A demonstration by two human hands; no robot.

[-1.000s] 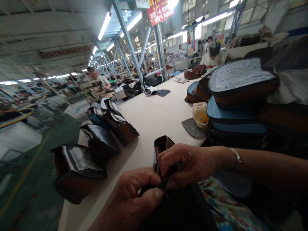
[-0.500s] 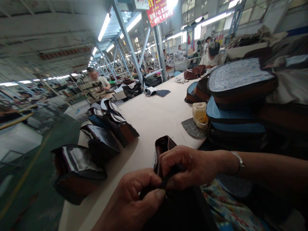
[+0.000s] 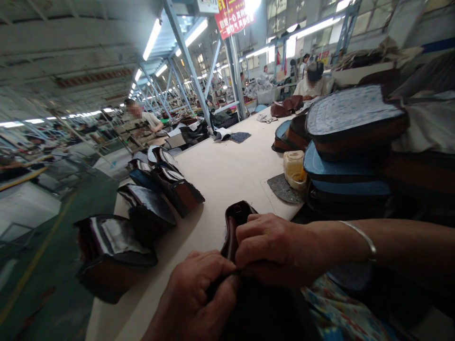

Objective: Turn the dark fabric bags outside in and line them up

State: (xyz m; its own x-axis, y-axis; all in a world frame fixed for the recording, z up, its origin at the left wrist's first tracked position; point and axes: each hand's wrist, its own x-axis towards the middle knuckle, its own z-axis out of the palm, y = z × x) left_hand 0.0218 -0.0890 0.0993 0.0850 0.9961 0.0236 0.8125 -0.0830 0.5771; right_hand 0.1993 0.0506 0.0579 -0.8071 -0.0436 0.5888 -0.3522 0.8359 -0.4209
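Observation:
Low in the view a partly sewn bag (image 3: 268,312) stands close to my body, its near side nearly black. A dark brown leather part (image 3: 232,237) with a small metal fitting inside shows beyond my fingers. My left hand (image 3: 199,293) pinches the bag's upper edge between thumb and bent fingers. Right beside it, my right hand (image 3: 273,248) is closed on the same edge, knuckles up and thumb hidden. The two hands touch or nearly touch at the edge. What lies under the right fingers is hidden.
Several partly sewn bags (image 3: 112,279) line the pale table's (image 3: 227,166) left edge. To the right are a stack of bags (image 3: 355,147), a yellowish plastic container (image 3: 293,171) and a grey pad (image 3: 280,187). Co-workers sit farther off, one at the left (image 3: 151,121).
My right hand has rolled over, hiding its thumb, and its wrist has shifted right. The dark strip between my hands is now covered. More of the brown leather part shows.

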